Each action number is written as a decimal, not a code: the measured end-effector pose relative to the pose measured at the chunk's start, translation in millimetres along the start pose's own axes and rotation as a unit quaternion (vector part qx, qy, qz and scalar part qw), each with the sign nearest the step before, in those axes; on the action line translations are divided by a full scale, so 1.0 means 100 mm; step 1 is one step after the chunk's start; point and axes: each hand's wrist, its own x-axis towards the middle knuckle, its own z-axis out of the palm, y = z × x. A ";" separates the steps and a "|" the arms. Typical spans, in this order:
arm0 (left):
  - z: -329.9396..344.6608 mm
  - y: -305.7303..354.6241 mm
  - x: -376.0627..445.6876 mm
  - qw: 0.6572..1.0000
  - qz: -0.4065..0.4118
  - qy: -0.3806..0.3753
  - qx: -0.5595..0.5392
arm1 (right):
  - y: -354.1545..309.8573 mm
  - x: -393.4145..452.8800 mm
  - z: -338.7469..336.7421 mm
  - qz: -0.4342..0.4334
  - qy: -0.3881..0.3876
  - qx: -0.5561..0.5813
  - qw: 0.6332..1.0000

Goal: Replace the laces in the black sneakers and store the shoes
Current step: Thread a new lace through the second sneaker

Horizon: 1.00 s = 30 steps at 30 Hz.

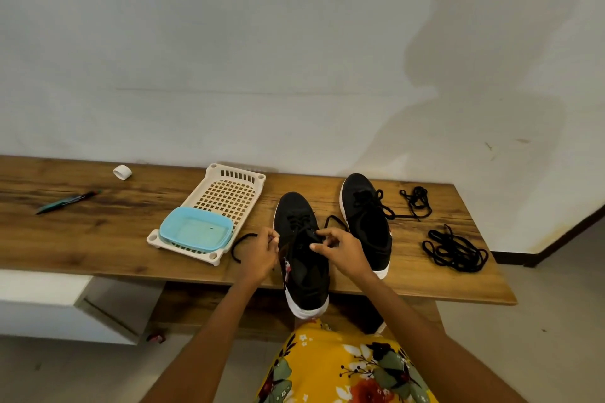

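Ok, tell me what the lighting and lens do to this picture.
Head view: soft, even light; a large, faint shadow of the person falls on the wall at upper right. The wide lens bows the table edge. Both sneakers stay sharp, but their black uppers hide lace detail.

wooden table, cream basket, blue tub, pen, white cap

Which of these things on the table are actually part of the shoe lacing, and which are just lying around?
In use: near sneaker, far sneaker, lace in the left hand, right hand, loose laces.

Lying about: pen, white basket, blue tub, white ring.
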 end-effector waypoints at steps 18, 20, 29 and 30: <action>0.34 0.25 -0.01 0.982 0.111 0.113 0.100 | -0.08 0.11 -0.06 -0.057 0.038 -0.093 0.993; 0.35 0.23 -0.03 0.989 0.094 0.103 0.047 | -0.11 0.13 -0.04 -0.036 0.044 -0.073 0.996; 0.14 0.15 -0.01 0.985 0.007 0.019 -0.171 | 0.00 0.17 0.01 0.008 0.021 -0.050 0.998; 0.09 0.17 0.00 0.988 0.018 0.004 -0.153 | 0.00 0.17 0.01 0.011 0.019 -0.047 0.999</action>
